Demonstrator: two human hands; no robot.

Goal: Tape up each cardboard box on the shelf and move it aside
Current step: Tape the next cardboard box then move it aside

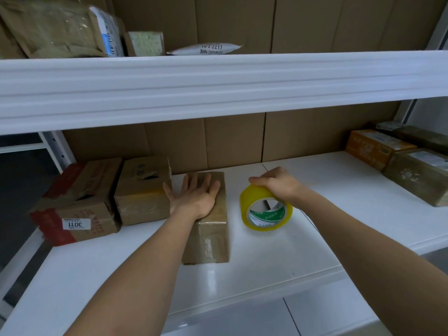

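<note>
The left hand (194, 194) lies flat, palm down, on top of the narrow cardboard box (211, 229) at the middle of the white shelf (303, 243), its fingers straight and spread, pointing toward 12 o'clock and covering the far half of the box's top; the thumb reaches out toward 10 o'clock, close to the neighbouring box. The box runs lengthwise from 12 to 6 o'clock, and clear tape shows glossy over its near end and top. The right hand (278, 184) is curled over the top of a roll of yellow tape (265, 210), fingers wrapped round its upper rim; the roll stands on edge on the shelf, its green-printed core facing the camera. The roll sits at 3 o'clock of the narrow box, just beside it but apart from it. At 9 o'clock of the left hand stands a squat brown box (143, 190) with a torn top flap, and further toward 9 o'clock a larger box with red print (77, 204) bearing a white label. Well away at 2 o'clock of the right hand, an orange box (373, 146) and dull taped boxes (417, 173) are grouped by the shelf's right end. Packages (60, 27) rest on the upper shelf (218, 88).
</note>
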